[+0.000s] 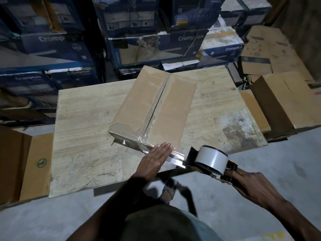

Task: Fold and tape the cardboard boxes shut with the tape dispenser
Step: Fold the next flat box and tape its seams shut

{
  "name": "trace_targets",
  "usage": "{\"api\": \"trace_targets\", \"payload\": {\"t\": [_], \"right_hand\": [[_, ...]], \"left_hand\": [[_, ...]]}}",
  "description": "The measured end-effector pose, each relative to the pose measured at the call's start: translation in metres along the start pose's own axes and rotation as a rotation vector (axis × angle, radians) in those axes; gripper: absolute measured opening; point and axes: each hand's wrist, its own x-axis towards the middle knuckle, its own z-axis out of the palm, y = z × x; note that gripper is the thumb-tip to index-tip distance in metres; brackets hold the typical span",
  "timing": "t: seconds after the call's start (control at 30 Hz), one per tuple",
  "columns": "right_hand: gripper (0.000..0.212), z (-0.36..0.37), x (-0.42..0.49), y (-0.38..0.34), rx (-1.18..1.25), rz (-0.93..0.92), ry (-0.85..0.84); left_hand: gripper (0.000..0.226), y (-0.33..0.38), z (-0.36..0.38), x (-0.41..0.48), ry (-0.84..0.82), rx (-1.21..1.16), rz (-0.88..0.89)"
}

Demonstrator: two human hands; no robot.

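Note:
A flat brown cardboard box point(154, 108) lies on the pale wooden table point(86, 129), its two top flaps folded shut and meeting along a centre seam. Clear tape point(173, 156) runs along the box's near edge and stretches off to the right. My left hand point(154, 161) lies flat with straight fingers, pressing the tape onto the box's near right corner. My right hand point(251, 185) grips the handle of the tape dispenser point(211, 160), which carries a white roll and hangs just off the table's near right edge.
Stacks of blue printed cartons point(55, 44) fill the back. Brown cardboard boxes point(284, 101) stand to the right of the table, and another brown box point(26, 164) sits at the left. Grey floor point(52, 220) lies in front.

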Motion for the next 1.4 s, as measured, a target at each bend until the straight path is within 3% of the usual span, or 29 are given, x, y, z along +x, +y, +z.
{"api": "trace_targets", "payload": {"t": [0.07, 0.17, 0.3, 0.43, 0.67, 0.77, 0.9, 1.1, 1.17, 1.27, 1.33, 1.4], "right_hand": [[0.077, 0.007, -0.005, 0.007, -0.009, 0.004, -0.023], [0.077, 0.022, 0.001, 0.009, -0.004, 0.006, -0.034], [0.074, 0.056, 0.012, 0.006, 0.031, 0.007, -0.051], [0.047, 0.082, 0.028, -0.001, 0.099, 0.009, -0.047], [0.037, 0.128, 0.052, -0.016, 0.223, 0.016, -0.017], [0.037, 0.138, 0.055, -0.019, 0.252, -0.017, -0.019], [0.052, 0.152, 0.057, -0.020, 0.301, 0.015, -0.012], [0.051, 0.145, 0.053, -0.038, 0.634, 0.167, -0.040], [0.041, 0.131, 0.052, -0.042, 0.723, 0.171, -0.056], [0.020, 0.136, 0.031, -0.041, 0.648, 0.133, -0.129], [0.016, 0.145, 0.007, -0.049, 0.684, 0.161, -0.170], [0.022, 0.146, -0.012, -0.064, 0.869, 0.264, -0.143]], "left_hand": [[0.094, 0.001, 0.002, -0.002, 0.011, -0.032, -0.039], [0.073, 0.004, 0.003, -0.001, 0.071, -0.097, -0.051], [0.072, 0.005, 0.005, -0.003, 0.045, -0.100, -0.066], [0.048, 0.007, 0.001, 0.001, 0.084, -0.132, -0.094], [0.048, 0.015, 0.004, 0.005, 0.142, -0.115, -0.155], [0.048, 0.016, 0.004, 0.007, 0.160, -0.095, -0.151], [0.047, 0.018, 0.002, 0.007, 0.153, -0.099, -0.150], [0.045, 0.022, -0.001, 0.005, 0.124, -0.181, -0.190], [0.043, 0.025, -0.006, 0.008, 0.137, -0.185, -0.182], [0.059, 0.028, -0.013, 0.012, 0.143, -0.179, -0.172], [0.051, 0.026, -0.012, 0.011, 0.122, -0.155, -0.184], [0.046, 0.023, -0.009, 0.009, 0.099, -0.135, -0.192]]}}
